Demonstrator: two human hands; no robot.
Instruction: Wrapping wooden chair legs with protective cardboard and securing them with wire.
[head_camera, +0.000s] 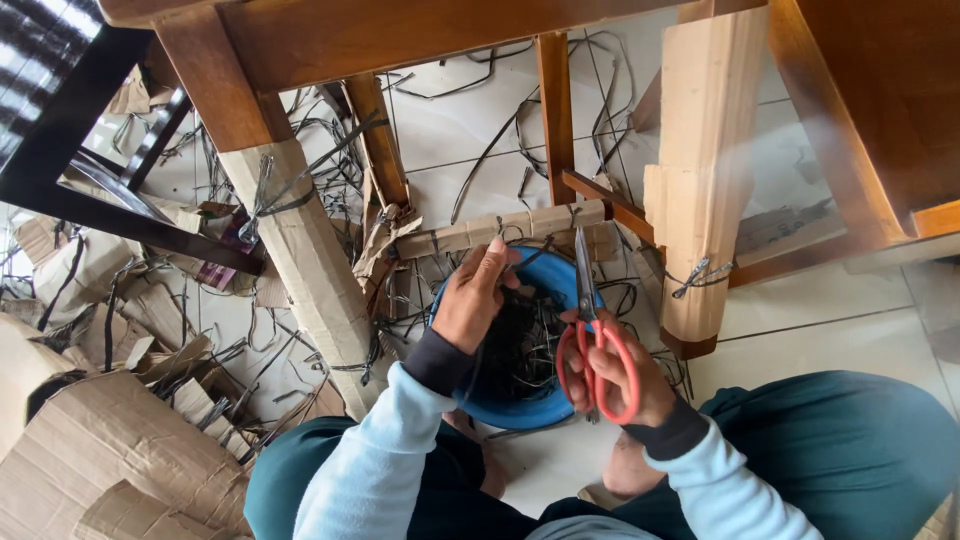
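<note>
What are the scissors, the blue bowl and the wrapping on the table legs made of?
Scissors: grey blades that look like metal, with smooth red handles, probably plastic or coated. Bowl: likely plastic, since its blue rim is even in colour and slightly glossy. Wrapping: brown cardboard, matte and creased, tied with dark straps. The right hand holds the scissors; the left hand reaches into the bowl.

Furniture-unpacking spot indoors: tiled floor (820, 320), cardboard-wrapped table legs (300, 250), cut strapping (470, 170) strewn.
</note>
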